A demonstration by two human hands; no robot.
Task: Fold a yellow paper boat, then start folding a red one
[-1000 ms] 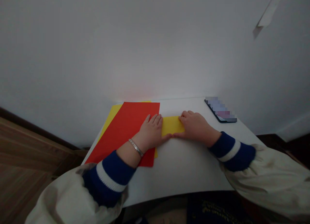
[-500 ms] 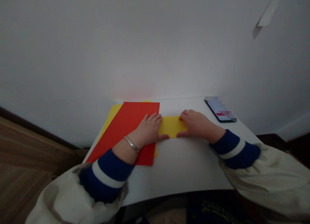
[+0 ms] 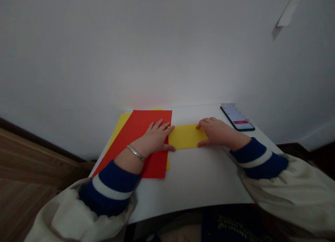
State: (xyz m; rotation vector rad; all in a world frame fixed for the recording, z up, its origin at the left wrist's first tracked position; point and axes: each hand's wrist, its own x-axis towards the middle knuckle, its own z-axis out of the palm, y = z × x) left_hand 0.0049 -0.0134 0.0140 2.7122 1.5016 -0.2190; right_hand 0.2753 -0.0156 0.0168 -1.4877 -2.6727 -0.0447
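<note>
A small rectangle of yellow paper (image 3: 184, 136), which looks folded, lies flat on the white table between my hands. My left hand (image 3: 154, 139) has its fingers spread over the red sheet (image 3: 133, 144); its thumb and index fingertip touch the yellow paper's left end. At the other end, my right hand (image 3: 214, 132) grips the paper, fingers bent at the far edge and thumb at the near edge. The right end is partly hidden under this hand. Beneath the red sheet, a larger yellow sheet (image 3: 119, 128) sticks out along the left side.
A phone (image 3: 238, 118) with a lit screen lies at the table's far right. The white table (image 3: 199, 179) stands against a pale wall (image 3: 157, 53). Brown wooden furniture (image 3: 28, 175) is at the left, below the tabletop.
My hands have moved apart, the left one leftward and the right one rightward. More of the small yellow paper shows between them. The left fingers are spread wider.
</note>
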